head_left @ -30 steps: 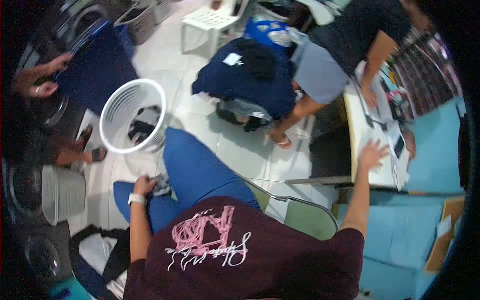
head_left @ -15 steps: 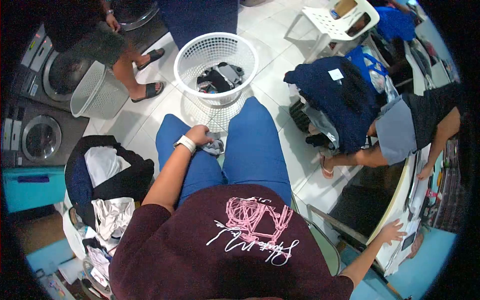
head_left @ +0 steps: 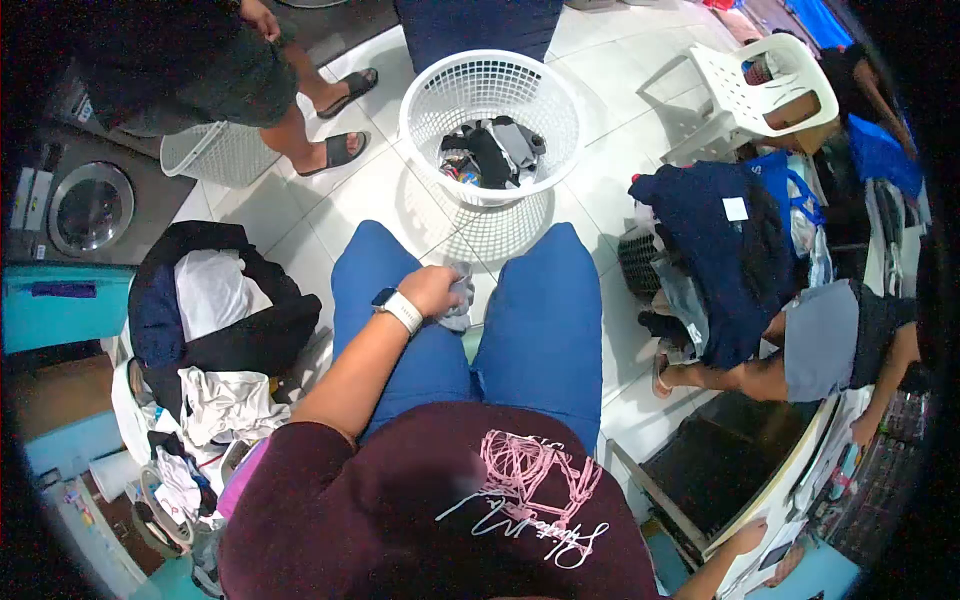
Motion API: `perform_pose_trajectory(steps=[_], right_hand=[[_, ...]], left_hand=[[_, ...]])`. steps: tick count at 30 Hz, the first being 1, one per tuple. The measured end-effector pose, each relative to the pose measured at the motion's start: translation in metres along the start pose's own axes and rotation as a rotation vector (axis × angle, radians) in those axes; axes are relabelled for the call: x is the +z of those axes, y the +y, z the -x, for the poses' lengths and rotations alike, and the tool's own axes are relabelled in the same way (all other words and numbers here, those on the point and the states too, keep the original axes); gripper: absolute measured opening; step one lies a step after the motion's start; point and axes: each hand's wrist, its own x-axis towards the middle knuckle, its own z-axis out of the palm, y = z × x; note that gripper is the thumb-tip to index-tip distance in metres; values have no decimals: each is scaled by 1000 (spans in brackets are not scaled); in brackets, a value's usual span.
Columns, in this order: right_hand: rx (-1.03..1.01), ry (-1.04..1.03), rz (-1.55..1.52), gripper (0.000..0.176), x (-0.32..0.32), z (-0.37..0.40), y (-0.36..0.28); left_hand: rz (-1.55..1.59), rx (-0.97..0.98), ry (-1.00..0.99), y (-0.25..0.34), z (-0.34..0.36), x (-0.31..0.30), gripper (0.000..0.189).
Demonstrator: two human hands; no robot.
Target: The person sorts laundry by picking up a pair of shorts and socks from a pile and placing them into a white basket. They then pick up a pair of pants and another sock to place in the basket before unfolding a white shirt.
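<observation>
My left hand (head_left: pixel 433 290), with a pale-strapped watch on its wrist, rests over my thigh, closed around a small grey cloth (head_left: pixel 459 303), perhaps a sock. Most of the cloth's upper part is hidden by the fingers. In front of my knees stands a white perforated laundry basket (head_left: pixel 420 140) with dark and grey clothing items (head_left: pixel 495 150) at its bottom. Out to the right, my right hand (head_left: pixel 742 541) lies on the edge of a table (head_left: pixel 805 485), holding nothing visible, beside papers and a dark rectangular object (head_left: pixel 776 558). Its fingers show only partly.
At left sits a heap of dark and white laundry (head_left: pixel 225 335). Behind it are front-loading washing machines (head_left: pixel 90 208). A person in sandals stands by another basket (head_left: pixel 218 155). To the right are a dark-blue clothes pile (head_left: pixel 720 250), a white chair (head_left: pixel 745 90) and another person's leg (head_left: pixel 730 378).
The camera view has shifted, so the basket and my legs appear further right. My left hand still grips the grey cloth. My right hand stays at the table edge.
</observation>
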Motion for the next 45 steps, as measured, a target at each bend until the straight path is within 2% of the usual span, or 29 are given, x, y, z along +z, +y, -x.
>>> perform_pose_trajectory(steps=[2,6,8,9,10,11,12,13,14,15,16,17,18,19,20,23,24,28,30,31,33,34,36,37,38,40,41,43,45], right_hand=[[175,-66,96,30,-12,-2,-17],[165,-75,134,25,-21,2,-52],[354,487,-7,23,-8,1,-85],[336,689,60,25,-8,9,-130],[479,567,-100,34,-23,15,-201],[86,519,-226,30,-56,39,-276],[-243,525,-541,28,-38,43,-324],[-394,307,-991,29,-10,51,-384],[-1348,155,-697,35,25,15,-428],[-947,99,-837,38,-38,80,-514],[-1168,85,-1000,43,-36,90,-571],[-1277,-112,-1038,47,-27,101,-617],[-1374,-104,-971,53,-50,116,-652],[-1426,-232,-879,58,-30,129,-694],[-1440,-235,-629,65,-26,145,-729],[-1620,-347,-257,74,-32,169,-781],[-1658,-420,-95,75,-27,176,-792],[-1518,-648,-92,75,-27,195,-783],[-1514,-837,-83,62,-31,190,-776],[-1503,-836,-85,62,-15,191,-779],[-1783,-1003,-71,57,45,199,-790],[-1763,-1072,-225,55,57,198,-779],[-1535,-1252,-564,42,43,185,-740],[-1576,-999,-734,35,126,198,-750],[-1619,-905,-775,33,130,191,-739],[-1325,-730,-785,31,79,193,-692],[-1321,-742,-783,31,70,198,-668],[-970,-811,-1075,28,59,201,-628],[-875,-804,-1022,26,56,196,-589]], left_hand=[[24,13,-20,-8,-5,2,34],[149,64,-59,-6,-14,-6,32],[211,84,-63,-3,-17,-8,33],[268,86,-36,-5,-19,-2,34],[290,89,-34,-8,-21,3,34],[310,93,-37,-10,-23,6,34],[309,98,-40,-8,-21,2,34],[275,93,-55,-3,-18,-5,34],[240,90,-73,0,-16,-9,34],[238,102,-83,-3,-15,-8,34],[283,123,-25,-8,-14,-6,33],[330,148,36,-12,-15,-6,32],[355,150,80,-11,-13,-10,31],[379,151,127,-10,-11,-14,31],[408,160,193,-15,-12,-8,29],[412,113,202,-8,-8,-18,27],[406,121,205,-9,-8,-15,27],[363,129,153,-11,-11,-12,21],[338,139,135,-10,-14,-16,20],[312,149,169,-11,-15,-15,21],[288,158,187,-12,-16,-11,21],[248,182,235,-14,-18,-9,21],[207,204,233,-16,-9,-6,21],[202,215,200,-15,-10,-9,21],[148,229,124,-19,-11,-6,19],[80,225,113,-14,-5,-6,18],[57,222,102,-11,-2,-6,19],[28,218,88,-15,-4,-3,19],[7,208,70,-16,-10,-2,19]])
